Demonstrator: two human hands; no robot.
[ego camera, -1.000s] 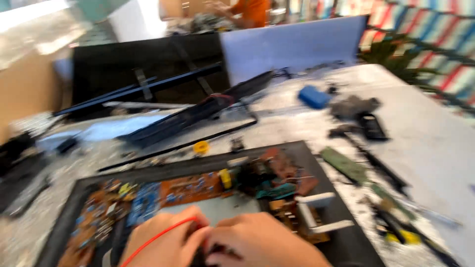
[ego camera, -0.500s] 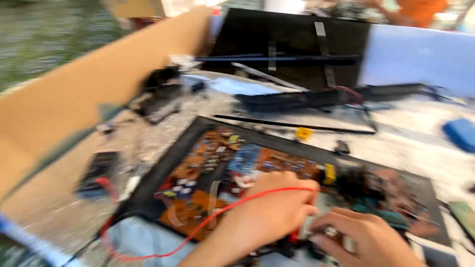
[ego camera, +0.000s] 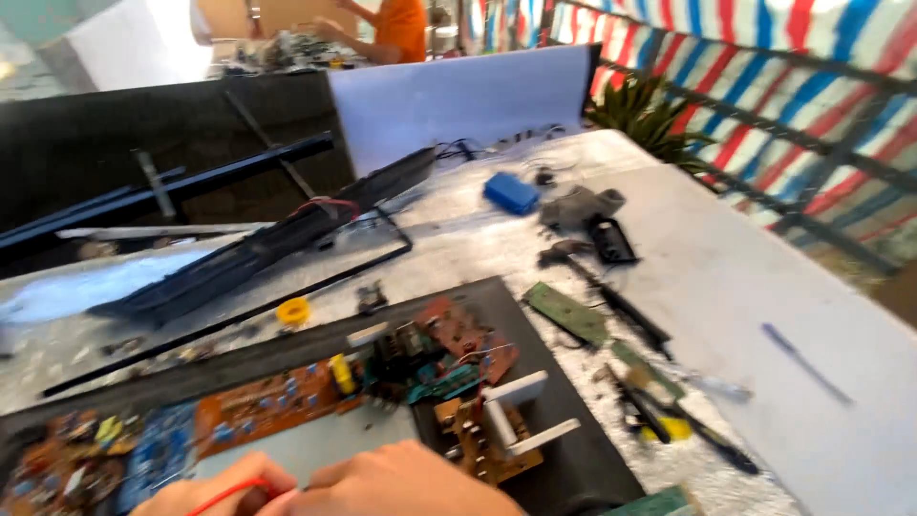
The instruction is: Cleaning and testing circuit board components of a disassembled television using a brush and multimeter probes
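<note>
At the bottom edge, both hands meet over a black tray of circuit boards. Left hand pinches a red wire; right hand lies curled beside it, touching, its grip hidden by the frame edge. Just beyond sit an orange board and white brackets. On the table to the right lie tools, a green strip, farther off a blue block. Beyond stands a person in orange.
</note>
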